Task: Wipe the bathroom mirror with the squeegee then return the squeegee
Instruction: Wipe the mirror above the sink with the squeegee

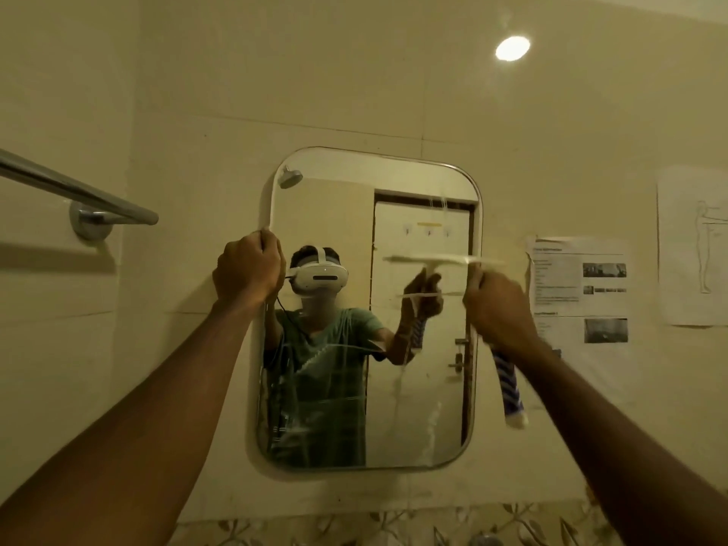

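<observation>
Right hand (499, 305) gripped the squeegee (508, 388), blade blurred against the mirror (417, 388) at its right edge, mid-height. Left hand (248, 269) clenched the mirror's left edge. Towel bar (75, 191) further left on wall.

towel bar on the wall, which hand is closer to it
Left. The left hand grips the mirror's left edge, just right of the towel bar; the right hand holds the squeegee at the mirror's far side.

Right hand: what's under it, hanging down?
Below the right hand the squeegee handle's blue-and-white striped end hangs free. The grip section inside the fist is covered; the pale blade shows above, blurred.
</observation>
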Tool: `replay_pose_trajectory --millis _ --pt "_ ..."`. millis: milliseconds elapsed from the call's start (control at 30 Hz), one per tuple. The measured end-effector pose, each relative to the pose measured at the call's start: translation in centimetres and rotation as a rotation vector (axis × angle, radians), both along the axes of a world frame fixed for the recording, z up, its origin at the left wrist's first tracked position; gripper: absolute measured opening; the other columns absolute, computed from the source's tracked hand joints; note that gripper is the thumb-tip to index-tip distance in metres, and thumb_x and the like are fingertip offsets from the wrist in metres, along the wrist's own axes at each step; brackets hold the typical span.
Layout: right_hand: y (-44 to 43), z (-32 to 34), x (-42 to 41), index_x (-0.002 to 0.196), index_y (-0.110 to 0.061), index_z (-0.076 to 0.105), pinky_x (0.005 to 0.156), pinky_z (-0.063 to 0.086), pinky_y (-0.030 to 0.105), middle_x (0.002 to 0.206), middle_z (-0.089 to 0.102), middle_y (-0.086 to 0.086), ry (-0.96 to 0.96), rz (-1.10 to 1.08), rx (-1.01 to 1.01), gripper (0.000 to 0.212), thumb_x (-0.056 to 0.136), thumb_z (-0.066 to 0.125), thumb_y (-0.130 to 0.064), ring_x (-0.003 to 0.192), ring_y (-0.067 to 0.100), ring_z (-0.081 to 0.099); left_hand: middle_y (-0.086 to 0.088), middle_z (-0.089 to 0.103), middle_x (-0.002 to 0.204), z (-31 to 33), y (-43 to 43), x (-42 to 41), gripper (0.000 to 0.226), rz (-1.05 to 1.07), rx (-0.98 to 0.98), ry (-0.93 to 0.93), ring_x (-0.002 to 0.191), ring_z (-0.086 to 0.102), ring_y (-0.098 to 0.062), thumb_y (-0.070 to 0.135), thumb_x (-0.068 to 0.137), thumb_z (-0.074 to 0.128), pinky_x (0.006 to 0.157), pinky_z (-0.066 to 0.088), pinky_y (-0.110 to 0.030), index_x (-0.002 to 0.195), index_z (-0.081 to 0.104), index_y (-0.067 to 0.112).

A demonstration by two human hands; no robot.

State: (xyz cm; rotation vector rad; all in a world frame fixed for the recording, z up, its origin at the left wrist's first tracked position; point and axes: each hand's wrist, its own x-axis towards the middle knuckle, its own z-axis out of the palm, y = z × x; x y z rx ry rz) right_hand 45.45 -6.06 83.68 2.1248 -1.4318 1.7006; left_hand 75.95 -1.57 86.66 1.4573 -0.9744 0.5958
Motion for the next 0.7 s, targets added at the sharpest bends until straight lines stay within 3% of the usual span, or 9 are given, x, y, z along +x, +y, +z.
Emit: replay_pose_trajectory --millis 67,167,333,500,700 --pt "-0.3 3.9 0.1 0.070 -0.015 0.055 0.052 0.049 0.032 0.060 0.056 0.004 -0.014 -0.009 -0.082 0.053 0.104 0.025 -0.041 0.050 0.017 0.052 -0.019 0.067 0.097 0.0 0.1 -0.2 0.050 0.002 0.005 0.009 0.075 0.049 -0.025 0.037 0.103 0.029 0.068 0.036 -0.033 0.105 0.067 0.004" --pt "-0.8 8.4 0.8 0.068 -0.011 0.056 0.053 0.048 0.029 0.062 0.056 0.004 -0.008 -0.045 -0.195 0.056 0.104 0.025 -0.040 0.052 0.018 0.054 -0.021 0.067 0.097 0.3 0.0 -0.2 0.050 0.018 0.014 0.003 0.081 0.056 -0.032 0.037 0.103 0.029 0.069 0.037 -0.033 0.106 0.067 0.004" --pt "-1.7 12.9 1.6 0.078 -0.010 0.058 0.051 0.041 0.026 0.070 0.058 0.004 -0.007 -0.073 -0.166 0.051 0.104 0.025 -0.041 0.056 0.018 0.055 -0.018 0.065 0.085 0.3 -0.8 0.4 0.052 0.029 -0.027 -0.010 0.075 0.053 -0.026 0.038 0.102 0.031 0.068 0.040 -0.034 0.101 0.069 0.003" --pt "-0.8 8.1 2.7 0.069 -0.019 0.048 0.044 0.034 0.021 0.062 0.052 -0.001 -0.034 -0.023 -0.115 0.047 0.105 0.025 -0.039 0.048 0.009 0.048 -0.018 0.067 0.089 0.2 -0.9 0.2 0.052 0.011 -0.035 0.005 0.073 0.049 -0.022 0.038 0.102 0.031 0.068 0.038 -0.032 0.101 0.069 0.003" --pt "0.3 -1.3 2.9 0.077 -0.018 0.051 0.045 0.034 0.020 0.062 0.054 -0.002 -0.036 0.032 0.022 0.042 0.105 0.028 -0.039 0.048 0.007 0.048 -0.014 0.067 0.088 0.0 -0.7 0.0 0.050 -0.014 -0.031 0.031 0.072 0.049 -0.020 0.038 0.103 0.030 0.067 0.036 -0.030 0.100 0.068 0.006"
